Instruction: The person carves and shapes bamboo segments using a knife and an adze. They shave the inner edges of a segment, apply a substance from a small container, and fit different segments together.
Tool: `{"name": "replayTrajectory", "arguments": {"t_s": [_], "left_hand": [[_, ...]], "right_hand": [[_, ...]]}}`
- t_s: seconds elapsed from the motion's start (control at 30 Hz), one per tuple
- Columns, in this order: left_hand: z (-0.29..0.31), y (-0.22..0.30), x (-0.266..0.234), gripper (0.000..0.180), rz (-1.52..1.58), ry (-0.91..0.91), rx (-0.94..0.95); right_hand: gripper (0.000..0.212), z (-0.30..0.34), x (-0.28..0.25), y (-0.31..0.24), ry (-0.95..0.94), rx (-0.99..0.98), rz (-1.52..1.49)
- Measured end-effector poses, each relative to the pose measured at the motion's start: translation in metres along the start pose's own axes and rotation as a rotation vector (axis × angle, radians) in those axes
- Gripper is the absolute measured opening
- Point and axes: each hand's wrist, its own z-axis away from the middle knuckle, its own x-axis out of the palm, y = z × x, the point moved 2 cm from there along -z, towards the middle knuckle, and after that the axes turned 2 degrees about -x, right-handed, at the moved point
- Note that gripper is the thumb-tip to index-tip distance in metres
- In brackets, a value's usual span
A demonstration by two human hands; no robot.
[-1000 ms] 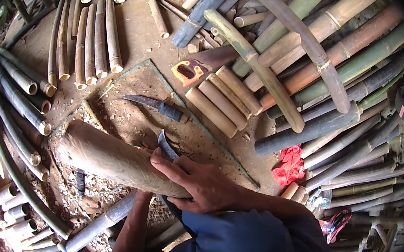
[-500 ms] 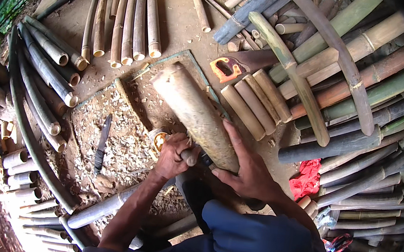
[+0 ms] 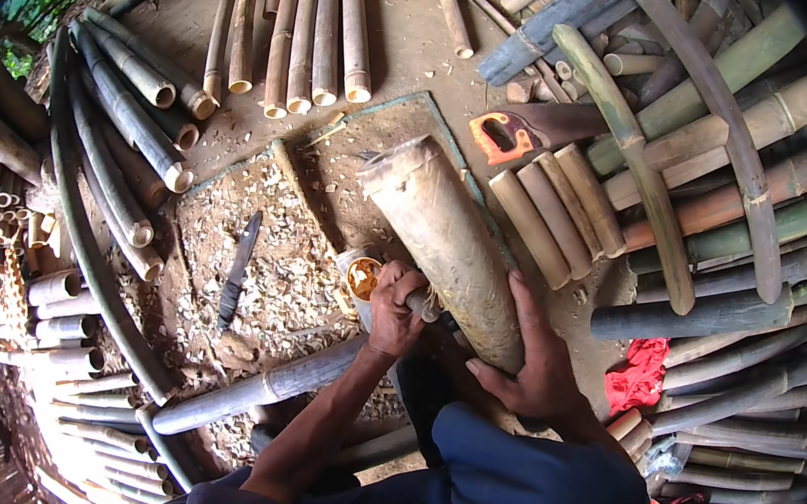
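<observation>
A thick, pale bamboo section point(image 3: 450, 243) slants away from me, its far end wider and ringed by a node. My right hand point(image 3: 541, 365) grips its near end, thumb on one side and fingers along the other. On the section's left side, my left hand point(image 3: 396, 317) is closed round a tool with a rounded wooden handle point(image 3: 424, 305); its working part is hidden. Just beyond that hand sits a round bamboo opening point(image 3: 362, 275) with orange-brown shavings in it. A dark-handled knife point(image 3: 240, 272) lies farther left among wood chips.
An orange-handled saw point(image 3: 514, 135) lies beyond several short bamboo pieces point(image 3: 537, 228). Long bamboo poles point(image 3: 734, 182) are stacked at right, near a red cloth point(image 3: 637, 376). Bamboo lengths point(image 3: 319, 35) lie at the back, others point(image 3: 126, 132) at left. A pole point(image 3: 261, 386) crosses beside my left forearm.
The view has swung left, so the surroundings appear farther right and slightly higher. Both hands keep their holds, and the bamboo section has come slightly nearer to me.
</observation>
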Motion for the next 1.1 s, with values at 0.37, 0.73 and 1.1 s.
{"name": "replayTrajectory", "arguments": {"t_s": [0.37, 0.73, 1.1], "left_hand": [[-0.040, 0.045, -0.020, 0.026, -0.199, -0.548, -0.191], [-0.069, -0.041, -0.158, 0.014, -0.789, -0.123, -0.486], [-0.026, -0.068, -0.156, 0.046, -1.167, 0.068, -0.041]], "right_hand": [[0.104, 0.033, 0.015, 0.060, 0.072, 0.338, -0.111], [0.112, 0.174, 0.059, 0.149, 0.129, 0.739, 0.069], [0.099, 0.197, 0.092, 0.184, 0.032, 0.790, 0.325]]}}
